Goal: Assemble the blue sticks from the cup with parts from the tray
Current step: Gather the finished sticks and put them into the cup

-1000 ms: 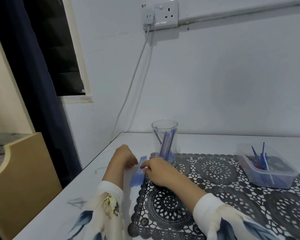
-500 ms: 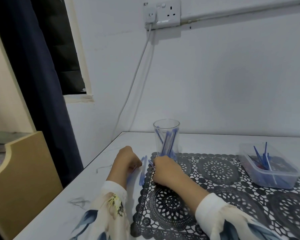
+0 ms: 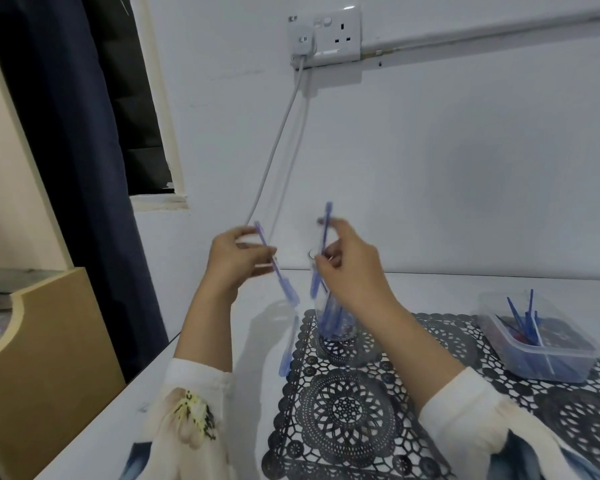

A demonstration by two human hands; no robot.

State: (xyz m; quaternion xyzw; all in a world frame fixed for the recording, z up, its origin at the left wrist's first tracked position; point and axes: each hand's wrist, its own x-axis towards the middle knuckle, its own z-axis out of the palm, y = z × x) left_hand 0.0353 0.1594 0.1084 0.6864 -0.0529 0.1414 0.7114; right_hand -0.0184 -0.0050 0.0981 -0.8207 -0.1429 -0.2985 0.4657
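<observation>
My left hand is raised above the table and pinches a blue stick that slants down to the right. My right hand is raised beside it and pinches a second blue stick, held nearly upright. Behind my right hand stands the clear cup with several blue sticks in it, partly hidden. One more blue stick lies flat on the white table by the mat's left edge. The clear plastic tray with blue parts sits at the right.
A black lace mat covers the white table. A white cable hangs from the wall socket down behind my hands. A wooden cabinet and a dark curtain stand at the left.
Both hands have lifted from the table, each with a blue stick. One stick stays lying by the mat's edge. The camera has tilted slightly.
</observation>
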